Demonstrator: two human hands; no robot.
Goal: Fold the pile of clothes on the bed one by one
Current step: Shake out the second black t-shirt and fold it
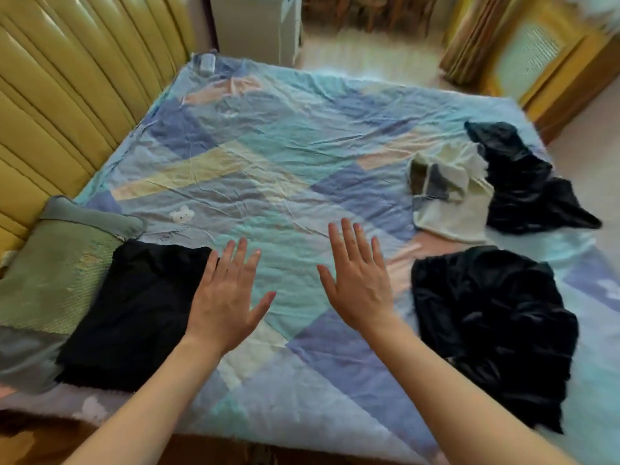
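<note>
- Both hands flat, fingers straight and spread, palms down over the bare middle of the bedsheet [268,135]; neither holds anything.
- Left hand [225,298]: its outer edge overlaps the folded black garment [141,313] in view; can't tell if it actually touches.
- Right hand [360,283]: apart from all cloth, nothing under it but sheet.
- Unfolded items all lie to the right: crumpled black garment [493,330] nearest, just beside the right forearm, long axis running toward the person.
- Pale garment [453,196] and another dark garment [526,182] farther out, touching each other.
- Judgement: right hand is nearer, so it should reach first.
- Green pillow [57,273] far left.
</note>
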